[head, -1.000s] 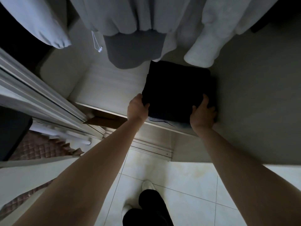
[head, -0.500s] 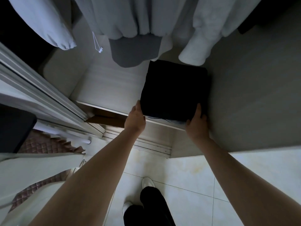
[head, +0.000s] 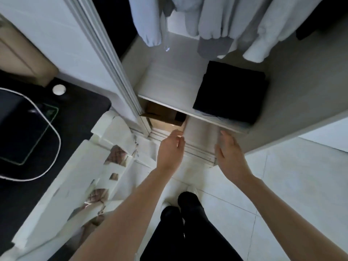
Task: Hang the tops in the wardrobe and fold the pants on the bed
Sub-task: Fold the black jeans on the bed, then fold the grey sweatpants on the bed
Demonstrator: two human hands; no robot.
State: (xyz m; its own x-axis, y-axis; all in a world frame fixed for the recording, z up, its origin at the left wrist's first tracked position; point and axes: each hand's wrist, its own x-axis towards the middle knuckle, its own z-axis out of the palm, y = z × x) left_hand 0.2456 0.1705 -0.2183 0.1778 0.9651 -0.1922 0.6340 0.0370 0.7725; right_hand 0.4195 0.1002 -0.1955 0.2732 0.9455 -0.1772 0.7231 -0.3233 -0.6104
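Observation:
A stack of folded black pants (head: 229, 91) lies on the white wardrobe shelf (head: 169, 85), at its right end against the side wall. Several pale grey and white tops (head: 212, 17) hang above it. My left hand (head: 170, 147) and my right hand (head: 228, 151) hover in front of the shelf, below its front edge, both empty with relaxed fingers and clear of the pants.
The sliding wardrobe door (head: 105, 53) stands to the left. A cardboard box (head: 162, 114) sits under the shelf. A black desk with a white cable (head: 37, 132) is at far left, the bed's white edge (head: 90, 176) beside it. My legs stand on white floor tiles (head: 282, 185).
Both hands have let go of the folded pants and drawn back toward me. The view has pulled away and swung left, showing the desk and bed.

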